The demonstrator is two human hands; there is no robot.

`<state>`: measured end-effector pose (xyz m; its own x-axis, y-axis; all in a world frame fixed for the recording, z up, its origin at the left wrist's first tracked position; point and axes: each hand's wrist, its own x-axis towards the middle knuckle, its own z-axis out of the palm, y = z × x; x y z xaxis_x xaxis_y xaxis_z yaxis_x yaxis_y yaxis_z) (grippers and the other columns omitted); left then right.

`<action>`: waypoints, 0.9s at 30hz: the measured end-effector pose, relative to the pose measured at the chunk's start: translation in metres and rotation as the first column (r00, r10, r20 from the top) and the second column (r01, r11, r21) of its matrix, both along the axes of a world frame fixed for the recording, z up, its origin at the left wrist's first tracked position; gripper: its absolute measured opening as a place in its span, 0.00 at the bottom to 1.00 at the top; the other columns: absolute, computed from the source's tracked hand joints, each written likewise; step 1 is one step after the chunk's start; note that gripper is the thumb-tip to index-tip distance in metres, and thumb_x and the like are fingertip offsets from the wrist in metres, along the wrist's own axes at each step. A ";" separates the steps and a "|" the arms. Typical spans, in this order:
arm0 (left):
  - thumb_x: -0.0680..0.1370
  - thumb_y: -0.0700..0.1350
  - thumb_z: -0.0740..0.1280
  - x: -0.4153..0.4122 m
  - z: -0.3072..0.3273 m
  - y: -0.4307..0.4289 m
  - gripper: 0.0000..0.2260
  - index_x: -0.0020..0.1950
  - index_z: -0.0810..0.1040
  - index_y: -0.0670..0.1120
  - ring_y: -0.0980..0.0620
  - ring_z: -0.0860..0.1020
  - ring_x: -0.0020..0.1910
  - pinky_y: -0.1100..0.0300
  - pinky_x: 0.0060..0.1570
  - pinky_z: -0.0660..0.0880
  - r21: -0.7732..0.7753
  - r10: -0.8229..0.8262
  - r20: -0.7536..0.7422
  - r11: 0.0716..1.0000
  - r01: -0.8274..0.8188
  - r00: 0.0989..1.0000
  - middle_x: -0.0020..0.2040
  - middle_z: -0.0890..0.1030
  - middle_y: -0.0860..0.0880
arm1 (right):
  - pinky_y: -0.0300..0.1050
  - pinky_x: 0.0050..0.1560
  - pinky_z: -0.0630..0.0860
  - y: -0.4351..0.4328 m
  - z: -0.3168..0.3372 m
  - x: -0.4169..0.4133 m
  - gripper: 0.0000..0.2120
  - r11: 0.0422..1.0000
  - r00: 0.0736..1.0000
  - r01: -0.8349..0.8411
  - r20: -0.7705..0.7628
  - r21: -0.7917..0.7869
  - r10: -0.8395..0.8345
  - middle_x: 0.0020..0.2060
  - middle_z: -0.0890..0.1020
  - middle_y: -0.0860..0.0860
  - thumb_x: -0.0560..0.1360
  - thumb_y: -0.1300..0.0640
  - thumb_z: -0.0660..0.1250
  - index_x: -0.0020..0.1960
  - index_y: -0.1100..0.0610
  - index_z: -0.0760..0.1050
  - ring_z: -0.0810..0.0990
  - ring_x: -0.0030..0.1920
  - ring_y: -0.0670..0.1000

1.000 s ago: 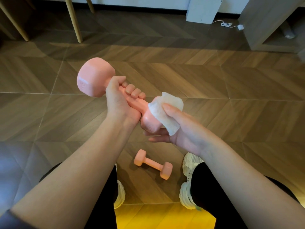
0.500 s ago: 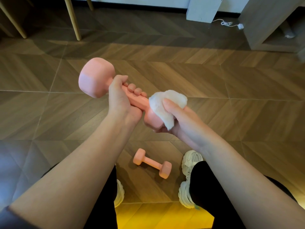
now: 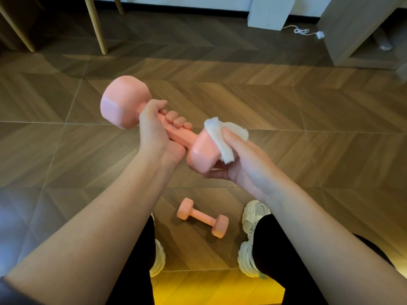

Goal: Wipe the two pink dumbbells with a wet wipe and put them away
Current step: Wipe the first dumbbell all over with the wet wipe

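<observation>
Chevron-patterned wooden floor [image 3: 308, 106] is spread across the whole view. At top left, pale chair legs [image 3: 97, 25] are cut off by the frame edge. Next, the raised dumbbell [image 3: 123, 102] is gripped round its handle by the left hand [image 3: 156, 133], fingers curled tight, so most of the handle is hidden. Its far head is tipped up and left, in the open. Down below, the left shoe [image 3: 159, 258] is largely covered by a black trouser leg, and the second dumbbell [image 3: 201, 216] is seen lying on the floor between the shoes, untouched. Back up: the raised dumbbell's near head is cupped by the right hand [image 3: 244, 161], with the wet wipe [image 3: 222, 139] pinned onto it under the thumb; the fingers beneath are mostly hidden. The right shoe [image 3: 253, 216] is partly masked by the forearm. At top right, a white box [image 3: 271, 12], a white cable [image 3: 301, 30] and a wooden cabinet [image 3: 352, 29] are clipped by the frame.
</observation>
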<state>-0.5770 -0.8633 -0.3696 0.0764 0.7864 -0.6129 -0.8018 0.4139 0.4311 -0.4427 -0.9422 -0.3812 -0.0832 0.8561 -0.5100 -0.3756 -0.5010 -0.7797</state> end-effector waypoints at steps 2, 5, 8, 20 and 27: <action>0.78 0.41 0.60 -0.003 0.000 0.001 0.14 0.34 0.61 0.49 0.55 0.60 0.21 0.63 0.26 0.63 0.010 0.000 0.005 1.000 0.000 1.000 0.24 0.60 0.54 | 0.67 0.60 0.76 -0.002 0.000 0.007 0.21 0.995 0.989 -0.089 -0.114 0.046 0.093 0.62 0.77 0.61 0.77 0.52 0.66 0.69 0.56 0.71 0.78 0.59 0.59; 0.78 0.41 0.59 -0.006 -0.001 0.000 0.14 0.33 0.60 0.49 0.55 0.59 0.21 0.63 0.25 0.61 0.054 -0.037 0.008 0.998 0.036 0.999 0.24 0.59 0.54 | 0.68 0.64 0.72 -0.004 -0.003 0.008 0.24 0.984 0.973 -0.175 -0.142 0.046 0.179 0.62 0.76 0.62 0.73 0.52 0.69 0.68 0.54 0.72 0.77 0.60 0.59; 0.78 0.42 0.57 -0.003 0.000 -0.003 0.14 0.32 0.60 0.49 0.55 0.57 0.22 0.62 0.25 0.61 0.115 -0.127 0.009 0.985 0.125 0.992 0.24 0.58 0.54 | 0.61 0.53 0.81 -0.004 0.001 -0.002 0.22 0.982 0.971 -0.190 -0.152 -0.017 0.185 0.55 0.80 0.60 0.72 0.48 0.70 0.64 0.54 0.74 0.80 0.54 0.59; 0.78 0.43 0.62 -0.003 -0.002 0.001 0.15 0.33 0.62 0.50 0.56 0.61 0.21 0.63 0.26 0.63 0.026 -0.045 -0.066 0.999 0.047 0.997 0.24 0.61 0.54 | 0.38 0.46 0.78 -0.011 -0.007 -0.002 0.29 0.945 0.935 -0.215 0.330 0.246 0.127 0.56 0.77 0.47 0.67 0.53 0.74 0.66 0.42 0.70 0.80 0.50 0.41; 0.77 0.41 0.58 -0.007 0.005 0.002 0.14 0.32 0.60 0.49 0.54 0.57 0.23 0.61 0.26 0.60 0.142 -0.063 -0.031 0.988 0.067 0.998 0.25 0.58 0.53 | 0.45 0.49 0.82 -0.006 -0.004 -0.007 0.18 0.978 0.976 -0.035 0.216 0.205 -0.010 0.49 0.83 0.49 0.72 0.44 0.69 0.59 0.49 0.75 0.83 0.49 0.44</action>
<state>-0.5836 -0.8612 -0.3649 0.1154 0.8599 -0.4972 -0.7629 0.3973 0.5100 -0.4501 -0.9483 -0.3849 -0.0028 0.9443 -0.3291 -0.1827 -0.3241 -0.9282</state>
